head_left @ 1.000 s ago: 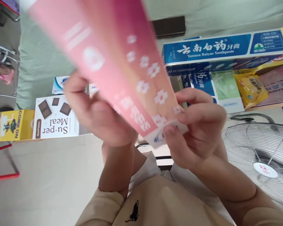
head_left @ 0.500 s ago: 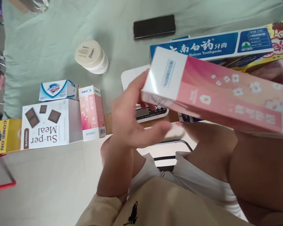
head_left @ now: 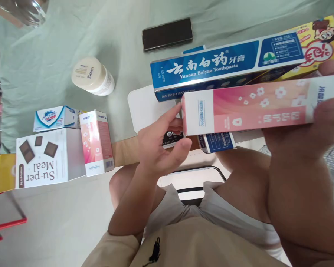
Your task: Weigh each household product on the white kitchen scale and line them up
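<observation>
A long pink toothpaste box with white ends and flower prints is held level above my lap. My right hand grips its right end, with the thumb on the printed front. At the left end my left hand touches the box with its fingertips, its thumb standing apart below. Just behind lies a blue Yunnan Baiyao toothpaste box. Partly hidden under these boxes and my left fingers is a white device with a black button panel, which looks like a scale.
A black phone and a cream Dove jar are on the green cloth. Along the left edge stand a soap box, a Su-per Meal box, a smaller pink box and a yellow box. A yellow cartoon package lies right.
The pink toothpaste box has swung level and lower, its printed front now facing me. More of my right hand shows at its right end. The view has shifted slightly right.
</observation>
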{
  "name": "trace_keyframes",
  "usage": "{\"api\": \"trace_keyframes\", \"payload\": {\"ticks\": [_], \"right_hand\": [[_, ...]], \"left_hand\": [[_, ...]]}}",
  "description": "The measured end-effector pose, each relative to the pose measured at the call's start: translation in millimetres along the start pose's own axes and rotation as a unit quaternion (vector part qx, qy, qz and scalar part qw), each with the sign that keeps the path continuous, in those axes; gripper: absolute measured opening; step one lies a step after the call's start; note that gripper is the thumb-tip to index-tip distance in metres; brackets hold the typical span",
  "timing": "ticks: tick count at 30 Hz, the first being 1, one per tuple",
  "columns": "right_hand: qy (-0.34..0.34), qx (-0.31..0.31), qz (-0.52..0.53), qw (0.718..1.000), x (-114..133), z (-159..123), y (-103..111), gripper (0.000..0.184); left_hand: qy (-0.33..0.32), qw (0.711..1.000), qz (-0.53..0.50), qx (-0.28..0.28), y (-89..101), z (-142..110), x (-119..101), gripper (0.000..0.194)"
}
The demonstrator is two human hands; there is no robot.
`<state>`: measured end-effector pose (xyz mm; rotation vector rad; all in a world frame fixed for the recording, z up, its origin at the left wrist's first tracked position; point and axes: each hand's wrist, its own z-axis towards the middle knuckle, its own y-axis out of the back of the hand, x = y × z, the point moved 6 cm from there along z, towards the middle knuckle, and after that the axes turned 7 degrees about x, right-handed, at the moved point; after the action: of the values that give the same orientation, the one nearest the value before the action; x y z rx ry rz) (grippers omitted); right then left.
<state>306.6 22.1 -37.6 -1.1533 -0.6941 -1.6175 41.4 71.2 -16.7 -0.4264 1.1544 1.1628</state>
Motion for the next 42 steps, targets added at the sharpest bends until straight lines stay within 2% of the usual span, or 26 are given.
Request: {"api": "trace_keyframes", "payload": {"ticks": [3,7,9,12,14,15,18,21,25,29,32,35,38,42], "right_hand": [[0.069,-0.057,0.034,0.995,-5,9,1,0.042],[0.075,-0.104,-0.053,0.99,-12,12,7,0.046],[0.076,-0.102,-0.065,0.99,-13,10,8,0.041],[0.061,-0.069,-0.062,0.994,-15,5,5,0.036],[0.043,-0.047,-0.075,0.995,-17,2,2,0.035],[0.038,-0.04,-0.086,0.995,-18,1,1,0.036],[0.041,-0.052,-0.116,0.991,-17,-2,1,0.039],[0.036,-0.076,-0.109,0.99,-17,-2,4,0.043],[0.009,-0.007,-0.069,0.998,-21,4,2,0.058],[-0.007,0.009,-0.082,0.997,-29,7,8,0.07],[0.007,0.019,-0.068,0.997,-33,8,12,0.073],[0.015,0.014,-0.066,0.998,-32,7,12,0.073],[-0.014,-0.012,-0.08,0.997,-29,4,5,0.072],[-0.023,-0.043,-0.003,0.999,-20,2,-6,0.074]], "left_hand": [[0.007,1.0,0.013,-0.018,-0.1,3,4,0.051],[0.013,0.999,0.039,-0.016,-2.4,7,8,0.047],[0.007,0.997,0.057,-0.048,1.2,8,9,0.04],[-0.025,0.985,0.087,-0.145,13.9,5,11,0.031],[-0.035,0.976,0.106,-0.187,21.2,2,17,0.034],[-0.03,0.975,0.115,-0.19,23.3,0,21,0.044],[0.016,0.985,0.115,-0.131,21.8,0,37,0.086],[0.045,0.996,0.069,-0.044,13.0,2,46,0.107],[0.042,0.999,0.023,0.0,5.0,11,42,0.102],[0.03,0.999,0.021,-0.006,3.7,18,39,0.094],[0.035,0.999,0.024,-0.015,4.5,18,42,0.096],[0.038,0.999,0.023,-0.016,4.3,16,44,0.1],[0.038,0.999,0.019,-0.021,4.8,16,45,0.099],[0.027,0.999,0.02,-0.028,6.5,15,47,0.103]]}}
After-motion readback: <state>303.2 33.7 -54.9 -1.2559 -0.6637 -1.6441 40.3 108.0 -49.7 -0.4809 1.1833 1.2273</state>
